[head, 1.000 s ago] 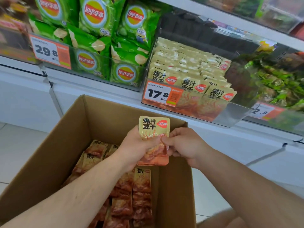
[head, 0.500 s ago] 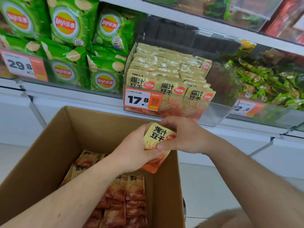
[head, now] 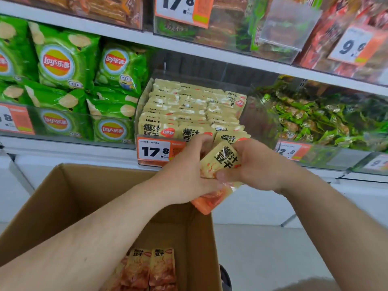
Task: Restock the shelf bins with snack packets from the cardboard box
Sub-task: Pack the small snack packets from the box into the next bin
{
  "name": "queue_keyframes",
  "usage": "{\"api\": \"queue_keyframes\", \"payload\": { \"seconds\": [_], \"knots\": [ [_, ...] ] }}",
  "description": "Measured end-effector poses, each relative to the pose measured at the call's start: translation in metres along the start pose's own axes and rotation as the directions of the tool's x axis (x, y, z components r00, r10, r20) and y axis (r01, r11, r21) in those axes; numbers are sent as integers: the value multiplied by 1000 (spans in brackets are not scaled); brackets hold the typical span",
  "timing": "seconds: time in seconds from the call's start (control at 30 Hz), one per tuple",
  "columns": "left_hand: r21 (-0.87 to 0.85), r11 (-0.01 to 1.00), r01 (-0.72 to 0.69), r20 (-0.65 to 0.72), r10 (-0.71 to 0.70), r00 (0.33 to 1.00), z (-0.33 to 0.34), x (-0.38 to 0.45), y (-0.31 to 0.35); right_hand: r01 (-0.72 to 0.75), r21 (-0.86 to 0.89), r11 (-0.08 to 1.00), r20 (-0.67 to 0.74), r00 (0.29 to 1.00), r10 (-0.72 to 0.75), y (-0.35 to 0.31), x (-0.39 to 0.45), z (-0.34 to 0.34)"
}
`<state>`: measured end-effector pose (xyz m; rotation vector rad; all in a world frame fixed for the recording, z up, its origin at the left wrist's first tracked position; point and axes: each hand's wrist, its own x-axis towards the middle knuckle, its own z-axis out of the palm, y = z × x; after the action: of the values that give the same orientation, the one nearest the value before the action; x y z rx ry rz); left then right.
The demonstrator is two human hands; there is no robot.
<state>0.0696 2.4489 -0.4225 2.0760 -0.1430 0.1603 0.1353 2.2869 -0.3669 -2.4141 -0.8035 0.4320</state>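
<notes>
A yellow and orange snack packet [head: 220, 164] tilts to the right between both hands, just in front of the clear shelf bin [head: 159, 162] with the 17.8 price tag. My left hand [head: 184, 175] grips its left side and my right hand [head: 256, 164] pinches its top and right edge. The bin holds several rows of the same packets [head: 189, 110]. Below, the open cardboard box [head: 52, 206] has more packets [head: 151, 267] on its bottom.
Green chip bags [head: 63, 66] fill the bin to the left. A bin of green wrapped snacks [head: 315, 120] lies to the right. An upper shelf [head: 189, 47] carries more goods and price tags. White floor [head: 262, 248] shows right of the box.
Both hands have lifted the packet up from over the box to the front of the 17.8 bin, tilting it to the right. The view has tipped upward toward the shelves.
</notes>
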Motion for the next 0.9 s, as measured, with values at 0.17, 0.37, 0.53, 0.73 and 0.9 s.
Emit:
{"api": "queue_keyframes", "payload": {
  "seconds": [0.17, 0.37, 0.53, 0.73, 0.9],
  "knots": [
    [21, 995, -101, -154, 103, 983, 2, 44, 36, -225, 57, 973, -183, 955, 231, -6, -4, -69],
    [453, 884, -116, -288, 268, 919, -4, 93, 28, -375, 44, 926, -324, 872, 369, 5, 0, -108],
    [755, 636, 162, -105, -126, 986, -12, 118, 6, -432, -48, 901, -456, 812, 365, 15, 3, -122],
    [765, 625, 156, -89, -138, 986, -12, 120, 4, -484, -266, 834, -535, 794, 290, 16, 38, -127],
    [760, 626, 172, -82, -170, 982, -12, 123, 1, -484, -428, 764, -470, 841, 269, 28, 105, -109]
  ]
}}
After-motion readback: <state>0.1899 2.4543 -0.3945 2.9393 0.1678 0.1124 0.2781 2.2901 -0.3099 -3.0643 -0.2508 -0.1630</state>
